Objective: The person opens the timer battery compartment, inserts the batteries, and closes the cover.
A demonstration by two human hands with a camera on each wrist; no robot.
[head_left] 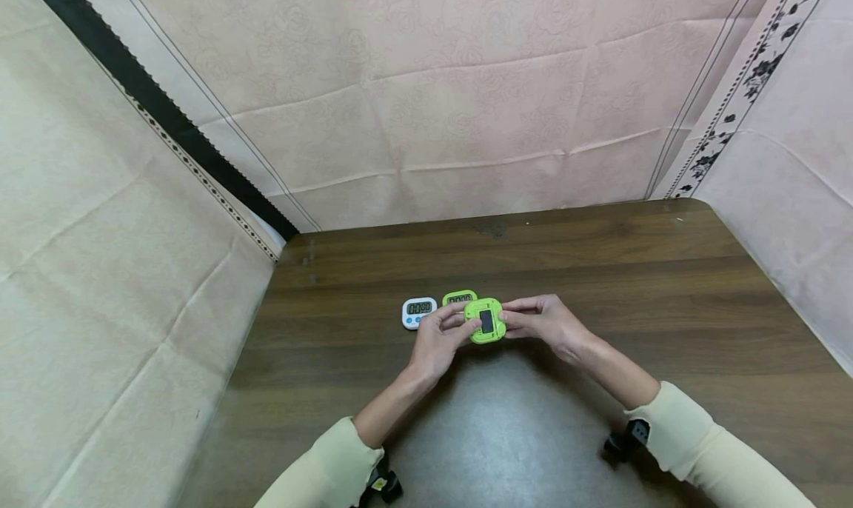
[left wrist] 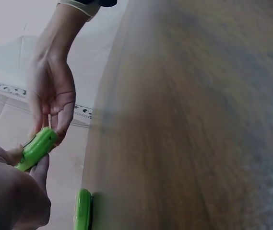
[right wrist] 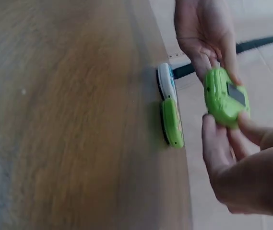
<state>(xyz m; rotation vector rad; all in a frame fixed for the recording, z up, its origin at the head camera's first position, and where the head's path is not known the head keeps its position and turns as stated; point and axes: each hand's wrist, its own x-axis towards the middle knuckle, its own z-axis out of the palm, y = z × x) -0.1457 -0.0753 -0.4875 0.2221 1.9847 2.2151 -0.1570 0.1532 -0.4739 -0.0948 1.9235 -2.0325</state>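
Observation:
Above the table, both hands hold a green timer point(head_left: 494, 330) with a dark rectangle on the side facing up. My left hand point(head_left: 437, 343) pinches its left edge between thumb and fingers. On the opposite edge, my right hand point(head_left: 548, 323) pinches it with thumb and fingertips. In the right wrist view the held timer point(right wrist: 218, 98) is tilted, its dark patch facing the right side. A second green timer point(head_left: 459, 296) lies just behind the left fingers, partly hidden by them. Beside it lies a white timer point(head_left: 419, 313) with a digit display and blue buttons.
The wooden table point(head_left: 600, 271) runs back to a pale patterned cloth point(head_left: 466, 108) hung behind it. More pale cloth point(head_left: 120, 308) hangs along the left side. A dark strip point(head_left: 180, 123) crosses the cloth at the upper left.

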